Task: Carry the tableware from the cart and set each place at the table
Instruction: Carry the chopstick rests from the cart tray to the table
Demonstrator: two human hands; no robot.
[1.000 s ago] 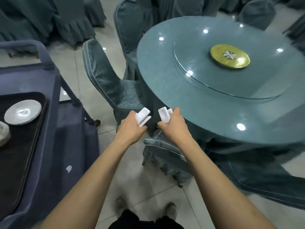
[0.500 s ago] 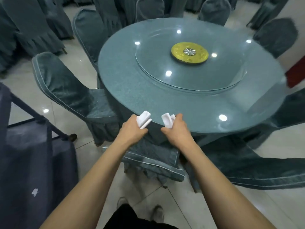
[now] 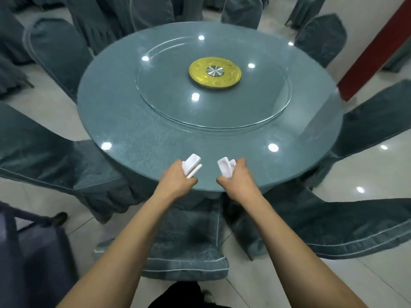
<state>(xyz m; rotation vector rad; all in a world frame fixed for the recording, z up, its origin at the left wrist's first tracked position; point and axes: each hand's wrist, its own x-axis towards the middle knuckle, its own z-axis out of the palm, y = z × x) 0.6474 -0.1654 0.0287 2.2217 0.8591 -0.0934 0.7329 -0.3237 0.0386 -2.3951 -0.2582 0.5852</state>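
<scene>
A round teal table (image 3: 124,121) was faced from its near edge, with two bare forearms stretched forward above a covered chair (image 3: 189,241) pushed in beneath it. The left hand (image 3: 178,178) was clenched around a white stack (image 3: 192,166) of small tableware pieces, the fingers curled underneath and the pieces jutting up and forward out of the fist. The right hand (image 3: 236,176) was likewise closed on a second white stack (image 3: 226,167), gripped in the same manner. What kind of tableware the pieces were could not be told.

Both stacks were held up over the near rim of the table, side by side and apart from each other. Whether either touched the tabletop could not be made out.

A glass turntable (image 3: 222,116) was seen resting on the middle of the table, with a gold disc (image 3: 215,73) at its centre, and ceiling lights were mirrored as bright spots across both surfaces. Further chairs in matching teal covers were ranged around the table.

A dark blue cart (image 3: 33,252) was caught, blurred, at the lower left edge of the view, well apart from the hands. A red column (image 3: 373,47) was visible at the upper right, and a pale tiled floor (image 3: 367,165) was spread beneath everything. Dark trousers and a shoe (image 3: 208,295) were glimpsed at the bottom edge.
</scene>
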